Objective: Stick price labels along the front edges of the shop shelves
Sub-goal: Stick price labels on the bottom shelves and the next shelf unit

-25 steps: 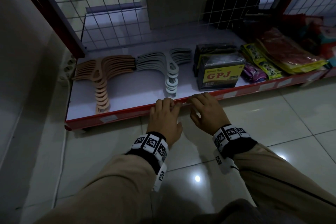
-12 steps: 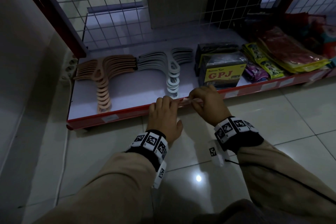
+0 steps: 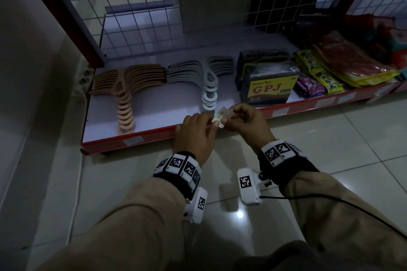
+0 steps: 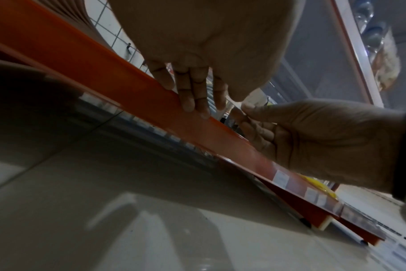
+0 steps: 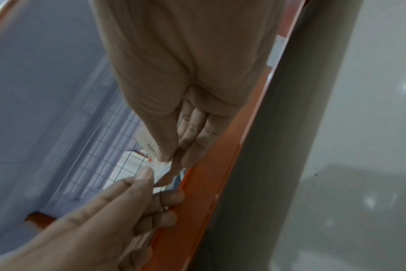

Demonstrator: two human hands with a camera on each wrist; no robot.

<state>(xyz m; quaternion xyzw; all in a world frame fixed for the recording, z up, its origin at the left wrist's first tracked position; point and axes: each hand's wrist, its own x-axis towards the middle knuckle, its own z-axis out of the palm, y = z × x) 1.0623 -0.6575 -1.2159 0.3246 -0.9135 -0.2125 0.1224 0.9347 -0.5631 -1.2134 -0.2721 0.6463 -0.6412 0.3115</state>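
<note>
The bottom shelf's red front edge (image 3: pixel 154 134) runs left to right in the head view. A small white price label (image 3: pixel 222 115) is held just above it, between both hands. My right hand (image 3: pixel 229 116) pinches the label (image 5: pixel 148 144) with thumb and fingers; digits "000" show on it. My left hand (image 3: pixel 214 122) pinches the label's lower end with thumb and forefinger. In the left wrist view its other fingers (image 4: pixel 192 95) lie straight on the red edge (image 4: pixel 127 82). One label (image 3: pixel 134 140) is stuck on the edge at the left and another label (image 3: pixel 278 112) at the right.
On the shelf lie tan hangers (image 3: pixel 123 86), pale grey hangers (image 3: pixel 207 81), a black GPJ pack (image 3: pixel 268 88) and coloured packets (image 3: pixel 352 66). A wire mesh (image 3: pixel 154 17) backs the shelf. A power strip (image 3: pixel 82 81) lies by the left wall. Glossy floor tiles (image 3: pixel 330 149) are below.
Both hands were down on the red edge a second ago. The right hand has risen and now holds the label above the edge, with the left hand's thumb and forefinger on it too.
</note>
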